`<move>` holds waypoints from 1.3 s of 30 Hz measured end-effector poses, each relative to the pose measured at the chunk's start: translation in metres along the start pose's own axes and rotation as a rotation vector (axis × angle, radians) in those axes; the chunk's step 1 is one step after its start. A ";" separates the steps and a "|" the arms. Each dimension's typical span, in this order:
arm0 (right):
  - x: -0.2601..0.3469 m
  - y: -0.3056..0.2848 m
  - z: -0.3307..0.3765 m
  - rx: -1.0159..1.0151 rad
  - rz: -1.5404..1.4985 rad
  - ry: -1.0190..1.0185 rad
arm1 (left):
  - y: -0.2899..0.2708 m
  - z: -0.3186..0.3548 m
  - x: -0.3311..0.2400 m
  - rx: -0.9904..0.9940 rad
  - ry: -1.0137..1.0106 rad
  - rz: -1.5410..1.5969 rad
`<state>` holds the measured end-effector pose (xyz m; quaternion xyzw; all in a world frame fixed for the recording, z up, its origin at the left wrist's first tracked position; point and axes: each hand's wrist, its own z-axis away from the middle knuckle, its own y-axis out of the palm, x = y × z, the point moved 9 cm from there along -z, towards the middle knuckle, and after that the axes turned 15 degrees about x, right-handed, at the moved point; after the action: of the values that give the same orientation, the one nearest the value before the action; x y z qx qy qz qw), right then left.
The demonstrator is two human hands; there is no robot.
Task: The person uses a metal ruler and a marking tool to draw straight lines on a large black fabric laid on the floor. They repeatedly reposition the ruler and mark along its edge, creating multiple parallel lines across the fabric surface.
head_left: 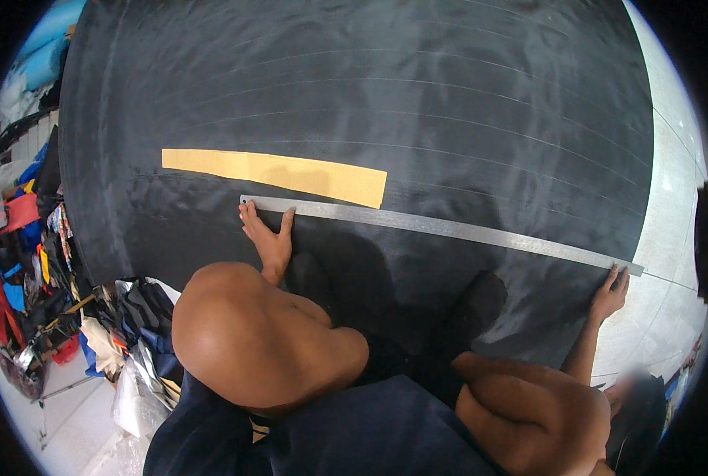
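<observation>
A long metal ruler [449,229] lies slantwise across a wide black sheet [354,95], its right end reaching past the sheet's edge. My left hand [268,236] is at the ruler's left end, thumb and fingers spread, fingertips touching its near edge. At the other end my right hand [610,293] has its fingers stretched up against the ruler's near edge. Just beyond the ruler's left half lies a yellow strip [275,174], its right end close to the ruler. Thin pale lines run across the sheet beyond it.
My bent knees and dark-socked feet are on the near part of the sheet. Mixed cloth, bags and scraps [21,214] are piled along the left. Clear plastic wrap [140,389] lies at lower left. White floor tiles [675,174] show at right. A blurred dark shape [644,412] stands beside my right knee.
</observation>
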<state>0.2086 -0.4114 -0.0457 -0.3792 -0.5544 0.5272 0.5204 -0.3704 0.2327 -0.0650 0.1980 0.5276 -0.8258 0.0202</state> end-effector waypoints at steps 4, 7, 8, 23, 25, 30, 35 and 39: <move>-0.001 0.001 -0.003 -0.006 -0.014 -0.002 | -0.004 0.000 0.002 -0.018 0.039 -0.056; -0.005 -0.010 0.003 -0.033 -0.020 -0.008 | -0.001 -0.008 0.003 0.000 0.127 -0.057; 0.006 -0.004 -0.002 -0.036 -0.043 -0.032 | -0.010 -0.004 0.009 -0.036 0.144 -0.168; 0.015 -0.013 0.006 0.015 -0.004 0.101 | -0.019 -0.031 -0.009 0.343 -0.162 -0.354; 0.013 -0.010 0.006 0.023 -0.006 0.110 | -0.019 -0.033 -0.007 0.366 -0.174 -0.342; 0.016 -0.014 0.008 0.024 0.010 0.135 | -0.015 -0.037 -0.004 0.427 -0.190 -0.322; 0.033 -0.031 0.009 -0.092 -0.030 0.084 | -0.013 -0.040 -0.004 0.467 -0.198 -0.292; 0.117 -0.017 0.025 0.054 -0.659 -0.015 | -0.019 -0.041 -0.002 0.488 -0.223 -0.291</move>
<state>0.1667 -0.3054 -0.0064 -0.1615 -0.6369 0.3481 0.6687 -0.3608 0.2763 -0.0632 0.0276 0.3311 -0.9390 -0.0889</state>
